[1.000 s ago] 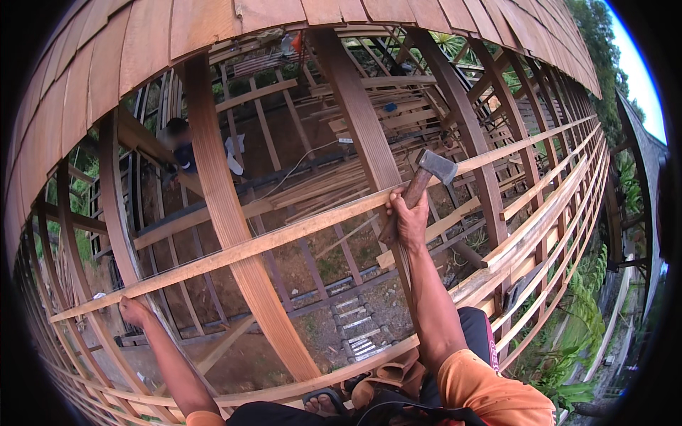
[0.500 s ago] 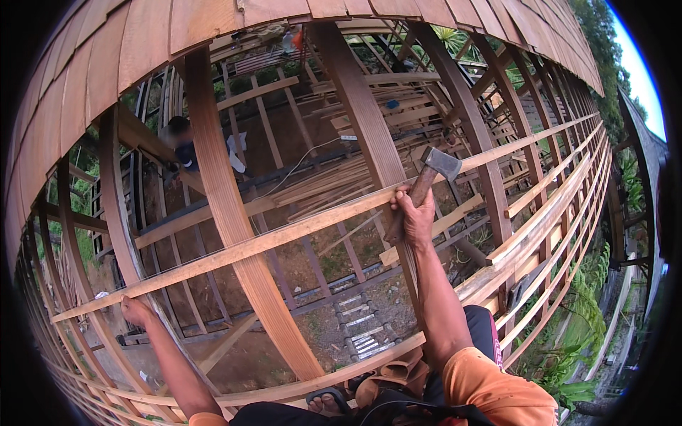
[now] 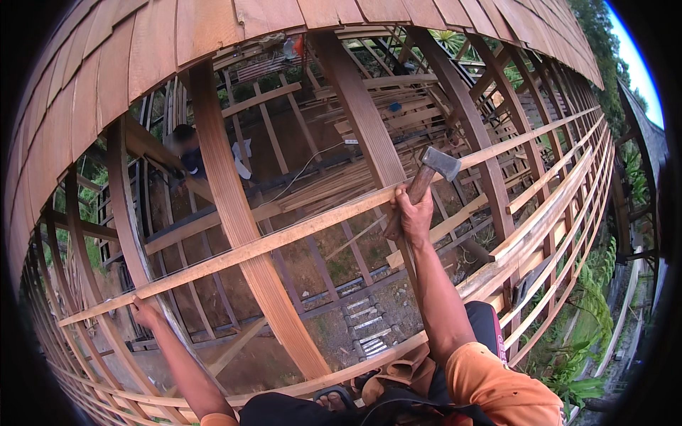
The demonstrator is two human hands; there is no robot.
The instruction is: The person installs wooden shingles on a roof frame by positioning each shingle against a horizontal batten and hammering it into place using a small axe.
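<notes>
A long, narrow wooden batten (image 3: 284,238) lies slantwise across the brown rafters (image 3: 273,284), from the lower left to the upper right. My left hand (image 3: 145,312) is at the batten's lower edge near its left end, fingers closed against it. My right hand (image 3: 415,213) is wrapped round the wooden handle of a hatchet (image 3: 442,163), at the batten's lower edge over another rafter. The hatchet's grey metal head points up and to the right, above the batten. Part of the handle is hidden by my fingers.
Overlapping wooden shingles (image 3: 149,50) cover the roof above. More battens (image 3: 547,234) run along the right. A tan tool pouch (image 3: 398,376) hangs at my waist. Through the open rafters, far below, show a person (image 3: 190,153), stacked planks (image 3: 334,177) and bare ground.
The whole view has shifted slightly, with the left side moving rightward. Both hands keep their places at the batten, and the hatchet stays in my right hand.
</notes>
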